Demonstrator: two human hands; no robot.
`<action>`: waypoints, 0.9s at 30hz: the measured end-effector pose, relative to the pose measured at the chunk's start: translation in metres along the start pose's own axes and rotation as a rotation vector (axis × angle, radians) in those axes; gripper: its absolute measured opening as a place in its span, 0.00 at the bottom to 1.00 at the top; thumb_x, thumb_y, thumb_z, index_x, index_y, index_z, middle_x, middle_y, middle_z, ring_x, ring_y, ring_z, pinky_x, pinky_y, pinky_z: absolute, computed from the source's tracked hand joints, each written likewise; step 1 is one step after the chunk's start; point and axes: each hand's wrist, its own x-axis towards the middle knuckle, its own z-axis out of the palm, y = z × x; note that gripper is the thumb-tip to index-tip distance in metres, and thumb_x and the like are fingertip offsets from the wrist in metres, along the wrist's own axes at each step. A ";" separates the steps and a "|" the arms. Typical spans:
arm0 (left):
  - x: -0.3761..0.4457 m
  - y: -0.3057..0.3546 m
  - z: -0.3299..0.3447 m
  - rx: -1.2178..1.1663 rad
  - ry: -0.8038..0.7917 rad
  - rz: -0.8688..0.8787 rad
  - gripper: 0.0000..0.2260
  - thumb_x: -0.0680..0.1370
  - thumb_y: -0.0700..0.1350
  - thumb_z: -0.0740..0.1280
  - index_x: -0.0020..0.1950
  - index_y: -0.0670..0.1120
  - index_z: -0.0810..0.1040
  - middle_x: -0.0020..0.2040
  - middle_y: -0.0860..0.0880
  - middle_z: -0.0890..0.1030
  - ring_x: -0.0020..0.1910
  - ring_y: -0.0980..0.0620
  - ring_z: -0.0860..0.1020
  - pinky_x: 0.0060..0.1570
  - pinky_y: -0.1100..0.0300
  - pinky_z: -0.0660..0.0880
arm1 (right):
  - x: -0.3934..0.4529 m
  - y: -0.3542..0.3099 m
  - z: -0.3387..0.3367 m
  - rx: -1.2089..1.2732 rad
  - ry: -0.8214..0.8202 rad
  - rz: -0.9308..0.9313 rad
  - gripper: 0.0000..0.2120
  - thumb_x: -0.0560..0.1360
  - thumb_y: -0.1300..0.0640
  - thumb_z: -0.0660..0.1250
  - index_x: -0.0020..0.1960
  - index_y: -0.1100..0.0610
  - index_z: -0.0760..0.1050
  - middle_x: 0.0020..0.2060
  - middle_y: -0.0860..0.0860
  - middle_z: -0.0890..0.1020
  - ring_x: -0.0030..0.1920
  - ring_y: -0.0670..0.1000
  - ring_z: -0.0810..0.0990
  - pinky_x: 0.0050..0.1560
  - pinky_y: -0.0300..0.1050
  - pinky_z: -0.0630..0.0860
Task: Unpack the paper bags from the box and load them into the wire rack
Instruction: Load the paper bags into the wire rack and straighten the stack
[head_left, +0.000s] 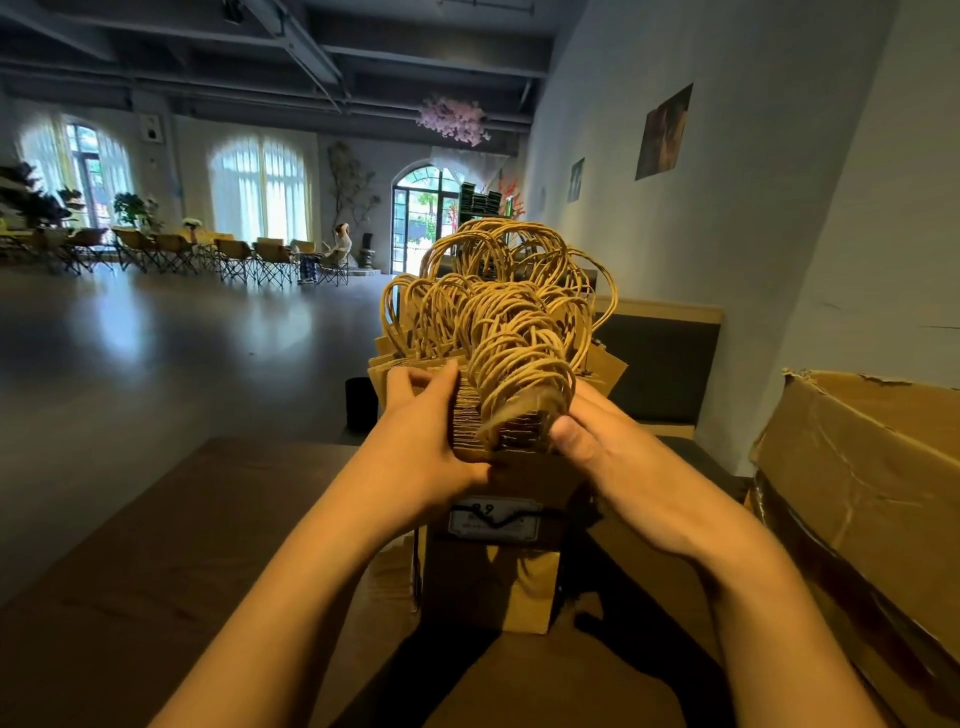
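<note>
A thick stack of brown paper bags (493, 566) stands upright in the middle of the view, its twisted paper handles (509, 322) bunched up in loops at the top. My left hand (431, 431) clasps the stack's left side near the top edge. My right hand (597, 441) presses against its right side, thumb on the front. The front bag carries a small printed label (493, 517). The open cardboard box (872, 467) lies at the right, its flap torn. The wire rack is mostly hidden behind the bags; I cannot tell whether they sit inside it.
A dark wooden table (156, 571) carries the bags and the box. A bench with a dark cushion (660, 364) runs along the white wall behind. Folding chairs (234, 254) and a seated person (337, 249) are far off across the open floor.
</note>
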 end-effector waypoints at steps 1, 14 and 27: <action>-0.001 0.001 0.001 0.002 0.014 0.008 0.42 0.67 0.52 0.81 0.77 0.53 0.63 0.67 0.49 0.59 0.66 0.53 0.64 0.70 0.58 0.65 | -0.001 -0.001 -0.002 -0.005 -0.019 -0.002 0.48 0.65 0.16 0.53 0.78 0.40 0.62 0.78 0.35 0.60 0.78 0.39 0.57 0.78 0.55 0.59; 0.000 0.007 0.012 -0.037 0.122 0.013 0.53 0.66 0.53 0.82 0.82 0.49 0.53 0.72 0.49 0.72 0.71 0.49 0.71 0.66 0.59 0.69 | 0.010 0.005 0.019 -0.269 0.230 0.142 0.60 0.61 0.35 0.81 0.82 0.46 0.50 0.80 0.41 0.54 0.79 0.45 0.57 0.77 0.54 0.64; 0.003 0.003 0.012 -0.093 0.131 -0.016 0.40 0.68 0.49 0.81 0.74 0.54 0.64 0.64 0.53 0.79 0.63 0.51 0.79 0.59 0.59 0.75 | 0.011 -0.001 0.029 -0.169 0.251 0.203 0.54 0.70 0.49 0.80 0.82 0.44 0.47 0.82 0.46 0.45 0.81 0.49 0.47 0.75 0.44 0.55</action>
